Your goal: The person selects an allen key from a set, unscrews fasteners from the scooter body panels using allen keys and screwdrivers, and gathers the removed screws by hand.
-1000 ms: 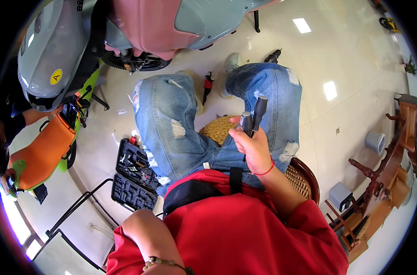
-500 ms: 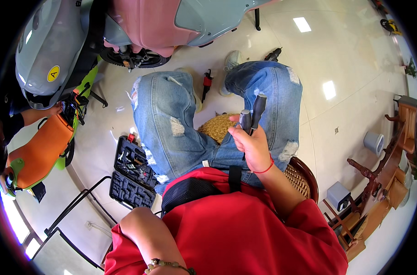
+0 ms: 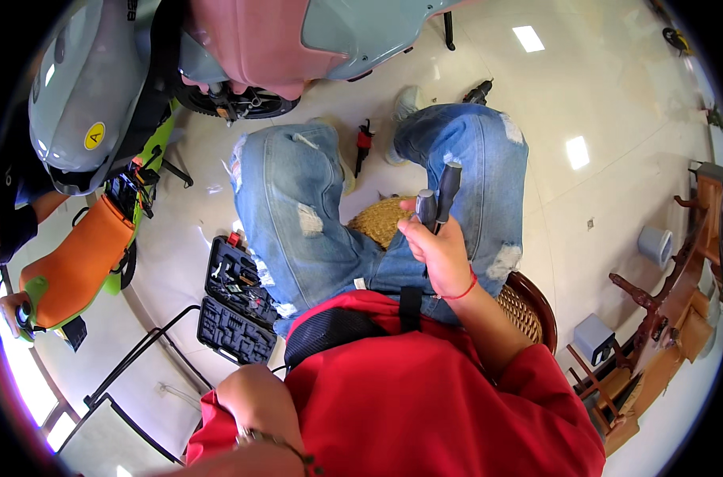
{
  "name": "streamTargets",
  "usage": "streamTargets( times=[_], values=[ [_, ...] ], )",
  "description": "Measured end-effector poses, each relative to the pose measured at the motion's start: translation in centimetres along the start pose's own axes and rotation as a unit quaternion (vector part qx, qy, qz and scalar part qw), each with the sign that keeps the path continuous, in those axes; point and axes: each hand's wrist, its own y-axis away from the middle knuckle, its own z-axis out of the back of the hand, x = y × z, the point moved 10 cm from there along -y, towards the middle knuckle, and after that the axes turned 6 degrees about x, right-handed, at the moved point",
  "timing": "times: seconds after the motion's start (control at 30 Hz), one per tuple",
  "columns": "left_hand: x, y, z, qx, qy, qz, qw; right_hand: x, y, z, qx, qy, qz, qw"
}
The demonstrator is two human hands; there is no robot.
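My right hand [image 3: 439,253] is closed around two screwdrivers above my right thigh. One screwdriver [image 3: 450,189] has a long black handle pointing away from me. The other screwdriver [image 3: 426,207] has a shorter grey and black handle beside it. Their shafts are mostly hidden by my fingers and palm. My left arm bends back toward my body, with a beaded bracelet at the wrist. Only a blurred part of my left hand [image 3: 226,461] shows at the lower edge, its fingers out of sight.
An open black tool case [image 3: 236,332] lies on the floor at my left. A red and black tool [image 3: 364,145] lies between my feet, and a dark power tool [image 3: 478,93] beyond my right foot. A pink and grey scooter [image 3: 254,48] stands ahead. Wooden furniture [image 3: 655,302] is at right.
My left hand has swung slightly left at the lower edge. The view has shifted a little, so the surroundings sit slightly farther right. My right hand keeps its hold on both screwdrivers.
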Motion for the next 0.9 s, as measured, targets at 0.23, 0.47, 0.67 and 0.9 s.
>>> streamTargets(
  times=[0.23,0.47,0.67,0.9],
  values=[
    [12.3,9.1,9.1,0.186,-0.228,0.448,0.844,3.4,1.5,-3.5,0.050,0.247,0.143,0.957],
    [15.3,18.4,11.0,0.209,-0.153,0.640,0.723,6.3,3.6,-8.0,0.147,0.401,0.170,0.888],
    [15.8,20.0,9.9,0.252,-0.087,0.714,0.648,6.9,4.1,-8.2,0.184,0.443,0.192,0.856],
    [15.5,21.8,10.6,0.284,-0.029,0.777,0.561,6.0,4.5,-9.2,0.283,0.632,0.092,0.715]
  ],
)
